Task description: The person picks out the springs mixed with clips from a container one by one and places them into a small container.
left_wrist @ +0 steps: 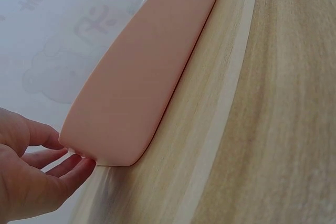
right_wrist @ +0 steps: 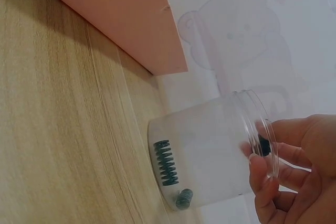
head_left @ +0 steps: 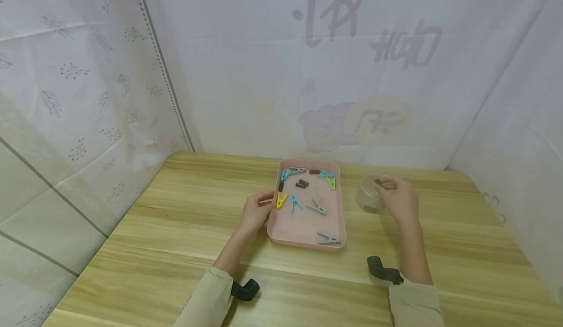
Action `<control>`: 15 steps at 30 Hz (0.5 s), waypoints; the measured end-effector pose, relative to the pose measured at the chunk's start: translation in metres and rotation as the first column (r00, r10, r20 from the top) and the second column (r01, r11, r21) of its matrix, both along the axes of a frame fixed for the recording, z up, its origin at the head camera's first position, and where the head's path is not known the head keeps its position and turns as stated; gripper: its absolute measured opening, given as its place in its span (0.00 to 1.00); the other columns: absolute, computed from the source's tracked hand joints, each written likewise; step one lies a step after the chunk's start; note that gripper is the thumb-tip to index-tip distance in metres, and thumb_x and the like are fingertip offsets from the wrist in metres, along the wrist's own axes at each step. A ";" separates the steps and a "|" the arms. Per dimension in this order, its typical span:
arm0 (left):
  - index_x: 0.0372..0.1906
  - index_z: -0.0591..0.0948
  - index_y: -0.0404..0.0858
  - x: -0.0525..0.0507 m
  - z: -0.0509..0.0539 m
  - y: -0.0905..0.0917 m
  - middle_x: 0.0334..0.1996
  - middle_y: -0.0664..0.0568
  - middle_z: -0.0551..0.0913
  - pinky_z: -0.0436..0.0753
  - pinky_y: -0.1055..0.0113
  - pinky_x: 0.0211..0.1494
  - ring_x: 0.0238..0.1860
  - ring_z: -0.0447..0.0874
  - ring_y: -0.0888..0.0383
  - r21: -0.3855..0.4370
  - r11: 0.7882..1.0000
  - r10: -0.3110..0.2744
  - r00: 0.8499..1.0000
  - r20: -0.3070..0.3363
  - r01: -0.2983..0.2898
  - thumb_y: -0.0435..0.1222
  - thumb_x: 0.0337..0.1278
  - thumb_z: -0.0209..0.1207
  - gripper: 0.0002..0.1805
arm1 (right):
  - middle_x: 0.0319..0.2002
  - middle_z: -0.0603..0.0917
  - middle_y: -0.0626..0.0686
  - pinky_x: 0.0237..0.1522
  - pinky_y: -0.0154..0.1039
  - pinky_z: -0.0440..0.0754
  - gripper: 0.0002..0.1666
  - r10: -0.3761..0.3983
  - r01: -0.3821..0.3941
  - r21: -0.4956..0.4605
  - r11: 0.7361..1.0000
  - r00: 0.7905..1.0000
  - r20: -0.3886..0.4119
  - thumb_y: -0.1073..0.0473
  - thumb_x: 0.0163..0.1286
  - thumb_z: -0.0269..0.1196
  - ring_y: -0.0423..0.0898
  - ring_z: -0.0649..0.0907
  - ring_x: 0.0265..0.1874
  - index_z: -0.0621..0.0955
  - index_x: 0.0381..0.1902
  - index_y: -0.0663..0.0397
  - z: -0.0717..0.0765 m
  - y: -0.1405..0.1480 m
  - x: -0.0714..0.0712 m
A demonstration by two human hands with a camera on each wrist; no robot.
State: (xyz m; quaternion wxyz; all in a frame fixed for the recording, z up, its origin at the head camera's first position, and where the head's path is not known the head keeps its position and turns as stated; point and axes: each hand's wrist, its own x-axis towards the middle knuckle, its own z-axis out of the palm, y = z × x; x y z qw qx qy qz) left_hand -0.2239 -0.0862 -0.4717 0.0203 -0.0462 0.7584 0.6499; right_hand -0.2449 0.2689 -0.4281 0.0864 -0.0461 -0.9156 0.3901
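My right hand (head_left: 399,199) pinches a small dark spring (right_wrist: 264,145) at the mouth of a clear plastic jar (right_wrist: 210,145). Inside the jar, a dark coil spring (right_wrist: 166,162) and a second one (right_wrist: 184,199) lie near its base. My left hand (head_left: 256,213) holds the left edge of a pink tray (head_left: 308,236), fingers against its wall. Disassembled-looking clothespin pieces lie in the tray: yellow (head_left: 282,200), light blue (head_left: 295,202), green (head_left: 331,183) and several grey ones (head_left: 317,207). Dark springs (head_left: 302,184) sit among them.
The tray and jar stand on a wood-grain table (head_left: 189,209), with the jar right of the tray. Behind the table hangs a pale printed curtain (head_left: 246,73). Each wrist wears a black camera mount; the left mount (head_left: 246,290) sits low over the tabletop.
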 end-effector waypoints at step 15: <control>0.66 0.79 0.24 0.000 0.000 0.000 0.65 0.31 0.80 0.85 0.50 0.65 0.65 0.82 0.35 0.007 1.000 -0.001 1.000 -0.002 0.001 0.22 0.71 0.55 0.21 | 0.58 0.84 0.73 0.31 0.32 0.84 0.27 -0.010 0.009 -0.051 0.999 1.000 -0.022 0.48 0.81 0.59 0.55 0.90 0.36 0.81 0.63 0.67 0.009 0.005 0.004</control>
